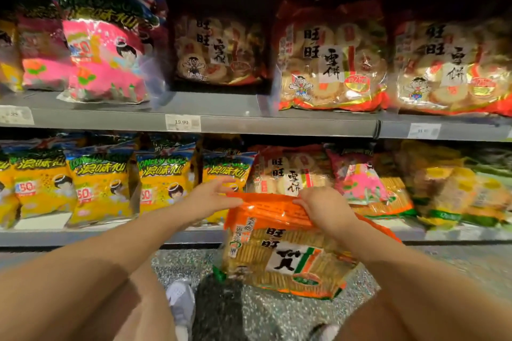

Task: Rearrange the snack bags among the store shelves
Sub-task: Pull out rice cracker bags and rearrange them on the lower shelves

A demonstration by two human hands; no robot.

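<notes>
Ahead, arms outstretched; left hand [213,198] pinches, right hand [325,209] clenches orange bag [288,255] top edge.

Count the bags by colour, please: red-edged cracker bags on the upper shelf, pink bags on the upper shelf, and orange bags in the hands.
Red-edged cracker bags on the upper shelf: 3
Pink bags that show a front: 2
Orange bag, held by left hand and right hand: 1
Total: 6

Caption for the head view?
Left hand and right hand hold an orange cracker bag before the lower shelf.
</notes>
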